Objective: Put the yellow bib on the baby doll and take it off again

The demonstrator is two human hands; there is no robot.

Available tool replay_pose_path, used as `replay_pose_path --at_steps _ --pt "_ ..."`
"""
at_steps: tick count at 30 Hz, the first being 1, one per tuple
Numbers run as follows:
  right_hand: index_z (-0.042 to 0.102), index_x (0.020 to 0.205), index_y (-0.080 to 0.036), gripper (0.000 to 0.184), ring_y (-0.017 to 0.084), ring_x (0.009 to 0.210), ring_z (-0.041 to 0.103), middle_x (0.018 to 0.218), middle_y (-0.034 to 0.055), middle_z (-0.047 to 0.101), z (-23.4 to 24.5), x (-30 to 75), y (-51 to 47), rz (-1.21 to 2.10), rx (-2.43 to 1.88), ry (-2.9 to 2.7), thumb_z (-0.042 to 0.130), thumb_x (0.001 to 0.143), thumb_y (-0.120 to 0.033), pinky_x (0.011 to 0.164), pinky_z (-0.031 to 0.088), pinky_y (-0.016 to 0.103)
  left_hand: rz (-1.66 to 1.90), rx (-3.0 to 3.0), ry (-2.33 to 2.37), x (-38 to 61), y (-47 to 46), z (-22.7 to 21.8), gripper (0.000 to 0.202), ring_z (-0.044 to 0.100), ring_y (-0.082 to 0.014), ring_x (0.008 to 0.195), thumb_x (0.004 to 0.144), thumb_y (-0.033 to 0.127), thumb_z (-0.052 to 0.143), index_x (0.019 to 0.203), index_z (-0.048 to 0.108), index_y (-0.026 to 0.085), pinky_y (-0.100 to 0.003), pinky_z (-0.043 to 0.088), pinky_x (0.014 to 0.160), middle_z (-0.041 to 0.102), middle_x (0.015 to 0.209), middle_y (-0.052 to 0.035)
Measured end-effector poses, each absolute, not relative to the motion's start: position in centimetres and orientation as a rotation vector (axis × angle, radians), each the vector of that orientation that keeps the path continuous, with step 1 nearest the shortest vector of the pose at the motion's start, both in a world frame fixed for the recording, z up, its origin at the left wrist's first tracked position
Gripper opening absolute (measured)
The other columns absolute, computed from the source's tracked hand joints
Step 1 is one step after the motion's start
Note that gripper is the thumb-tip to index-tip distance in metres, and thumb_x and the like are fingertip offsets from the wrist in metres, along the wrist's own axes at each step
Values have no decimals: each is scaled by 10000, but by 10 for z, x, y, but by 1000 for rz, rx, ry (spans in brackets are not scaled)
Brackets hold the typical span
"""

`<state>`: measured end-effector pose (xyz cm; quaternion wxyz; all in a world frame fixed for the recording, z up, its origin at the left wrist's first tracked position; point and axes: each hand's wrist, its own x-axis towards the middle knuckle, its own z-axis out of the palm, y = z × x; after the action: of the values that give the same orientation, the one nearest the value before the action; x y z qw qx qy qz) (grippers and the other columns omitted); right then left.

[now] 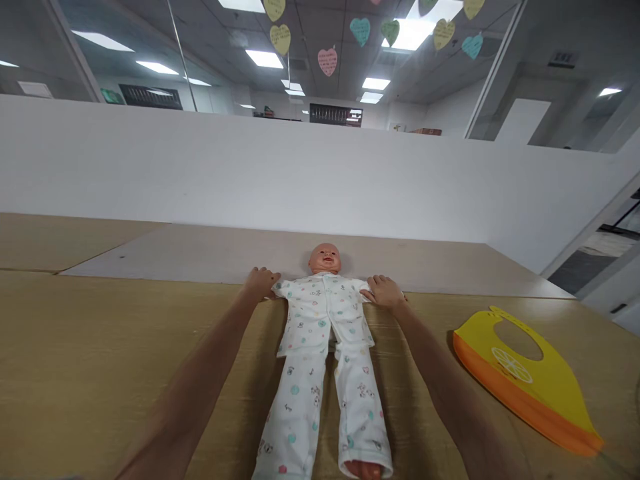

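Observation:
A baby doll (325, 259) lies on its back on a wooden table (100, 347), head away from me, dressed in a white patterned shirt and trousers (320, 360). My left hand (260, 283) rests at the doll's left-side sleeve, fingers curled on the cloth. My right hand (384, 291) is at the other sleeve, fingers closed on its end. Both my arms stretch out along the doll's sides.
A yellow and orange silicone bib (530, 380) lies on the table to the right of the doll. A white partition wall (250, 167) stands behind the table. Paper hearts (327, 61) hang from the ceiling.

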<state>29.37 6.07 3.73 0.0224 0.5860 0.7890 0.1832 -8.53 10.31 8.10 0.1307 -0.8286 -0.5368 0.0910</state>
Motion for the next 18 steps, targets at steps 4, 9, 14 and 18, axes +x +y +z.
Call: replay_pose_path --at_steps 4,9,14,18 --pt "556 1105 -100 585 276 981 524 1058 173 588 34 313 56 598 1736 2526 255 935 -571 825 358 349 255 -2415 -1548 -85 102 83 370 580 -300 1040 721 303 722 1054 602 192 -366 379 811 686 1051 -143" --pt "563 1107 -101 604 285 973 520 1048 170 585 32 338 49 600 1742 2494 296 910 -606 824 344 352 237 -2406 -1574 -93 103 80 358 580 -308 1035 710 273 723 1040 609 196 -377 387 813 689 1037 -148" --pt "566 1114 -91 597 296 975 515 1053 179 579 39 349 47 650 1706 2451 312 908 -590 828 348 362 198 -2407 -1604 -99 102 78 317 575 -300 1035 713 215 687 1020 607 211 -379 396 820 690 1035 -130" --pt "537 1183 -95 619 317 1025 517 1113 181 569 50 358 48 603 1738 2403 398 872 -612 846 375 389 142 -2424 -1627 -103 98 74 387 571 -308 1055 709 192 670 1087 591 218 -394 416 830 678 1079 -131"
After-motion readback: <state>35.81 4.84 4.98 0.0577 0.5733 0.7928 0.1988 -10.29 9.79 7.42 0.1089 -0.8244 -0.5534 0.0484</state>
